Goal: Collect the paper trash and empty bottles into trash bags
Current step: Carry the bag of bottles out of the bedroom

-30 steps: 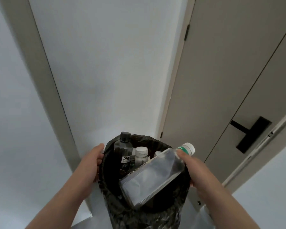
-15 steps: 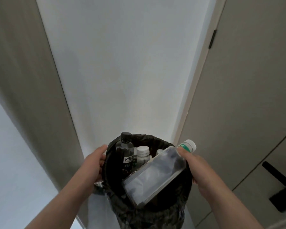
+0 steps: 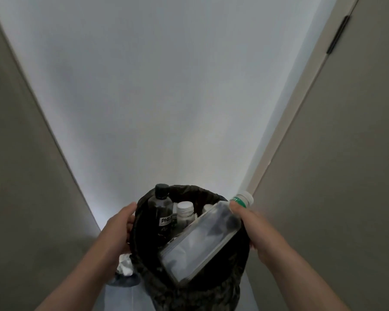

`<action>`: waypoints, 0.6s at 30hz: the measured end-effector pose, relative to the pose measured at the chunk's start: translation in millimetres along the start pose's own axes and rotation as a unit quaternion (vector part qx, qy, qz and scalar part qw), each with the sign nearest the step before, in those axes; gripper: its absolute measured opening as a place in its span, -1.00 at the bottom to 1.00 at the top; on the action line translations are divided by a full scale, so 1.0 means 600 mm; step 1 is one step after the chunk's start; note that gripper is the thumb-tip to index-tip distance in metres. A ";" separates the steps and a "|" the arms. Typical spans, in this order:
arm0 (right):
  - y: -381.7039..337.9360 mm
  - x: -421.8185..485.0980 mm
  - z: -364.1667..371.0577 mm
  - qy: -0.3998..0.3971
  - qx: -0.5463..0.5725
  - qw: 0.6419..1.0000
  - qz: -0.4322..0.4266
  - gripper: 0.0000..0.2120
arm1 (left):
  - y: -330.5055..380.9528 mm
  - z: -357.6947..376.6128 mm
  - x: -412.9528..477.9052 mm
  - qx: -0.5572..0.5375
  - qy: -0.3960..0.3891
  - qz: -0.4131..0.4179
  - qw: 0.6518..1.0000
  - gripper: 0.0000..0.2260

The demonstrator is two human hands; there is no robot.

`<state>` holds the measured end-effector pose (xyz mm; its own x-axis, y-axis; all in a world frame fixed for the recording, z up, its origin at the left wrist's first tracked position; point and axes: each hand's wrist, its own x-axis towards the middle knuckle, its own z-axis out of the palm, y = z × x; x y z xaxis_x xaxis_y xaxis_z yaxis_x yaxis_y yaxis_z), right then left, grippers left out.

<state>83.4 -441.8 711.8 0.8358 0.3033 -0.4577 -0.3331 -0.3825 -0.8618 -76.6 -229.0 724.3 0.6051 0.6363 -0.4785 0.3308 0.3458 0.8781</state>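
Fingers (image 3: 235, 208) of the right hand (image 3: 255, 230) are clenched round the neck of a large clear bottle (image 3: 202, 243), just under its white cap (image 3: 245, 198) and the green band of its label. The bottle slants down and to the left from those fingers, its square base low in the mouth of a black trash bag (image 3: 144, 261) and its cap end poking out over the rim on the right. The left hand (image 3: 119, 230) grasps the opposite side of the rim, thumb lying along the edge, the other fingers hidden behind the plastic, so the bag hangs open between the two hands. Below the left fingers, outside the bag and just beside its wall, sits a crumpled whitish wad (image 3: 125, 264); whether it is paper I cannot tell. Inside the bag, just beyond the left thumb, a dark bottle (image 3: 162, 209) with a black cap stands upright against the far-left wall, its label reading "PH8". To its right, between both sets of fingers, is a small bottle (image 3: 184, 212) with a white cap, also upright. Another white cap (image 3: 208, 207) peeps out behind the big bottle's shoulder, little of it visible. Beyond the hands rises a plain white wall (image 3: 166, 86). A beige panel (image 3: 20, 176) stands to the left of it, and a beige door (image 3: 346, 176) with a dark hinge (image 3: 337, 34) to the right.
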 end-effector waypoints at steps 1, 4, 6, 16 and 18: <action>-0.007 0.021 0.002 0.005 -0.001 1.000 0.002 -0.37 | 0.008 0.009 0.021 0.004 -0.002 0.001 1.000 -0.59; -0.021 0.081 0.000 0.016 -0.008 1.000 0.008 -0.31 | 0.022 0.035 0.076 0.005 -0.003 -0.005 1.000 -0.61; -0.021 0.125 -0.005 0.016 -0.013 1.000 0.007 -0.21 | 0.020 0.051 0.112 0.006 0.000 -0.017 1.000 -0.61; 0.032 0.366 -0.034 -0.081 -0.070 0.993 0.047 -0.62 | -0.053 0.170 0.283 0.047 0.044 -0.143 0.988 -0.69; 0.049 0.414 -0.036 -0.113 -0.104 0.986 0.067 -0.63 | -0.081 0.192 0.311 0.049 0.064 -0.188 0.979 -0.72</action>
<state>290.4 -396.8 577.5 0.6648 0.4154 -0.6209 -0.3166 -0.5961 -0.7378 103.7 -206.1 592.2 0.3343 0.5604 -0.7578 0.5840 0.5079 0.6332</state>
